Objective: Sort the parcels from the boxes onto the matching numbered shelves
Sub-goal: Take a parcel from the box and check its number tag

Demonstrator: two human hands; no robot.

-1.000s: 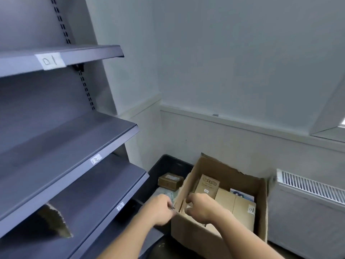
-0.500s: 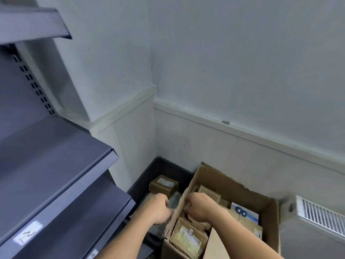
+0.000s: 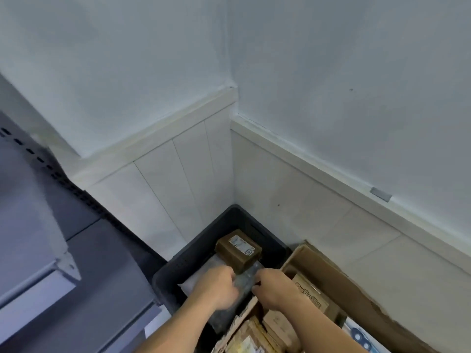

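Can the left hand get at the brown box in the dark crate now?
Probably yes: the brown box lies just beyond the left hand, uncovered, in the dark crate. But that hand and the right hand seem to grip a grey wrapped parcel, which it should release first.

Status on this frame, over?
Left hand and right hand both hold grey bagged parcel over dark bin. Brown parcel close behind, in the bin.

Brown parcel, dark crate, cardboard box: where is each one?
brown parcel [image 3: 237, 247], head view, on its top face.
dark crate [image 3: 196, 249], head view, on its left wall.
cardboard box [image 3: 341, 281], head view, on its far wall.
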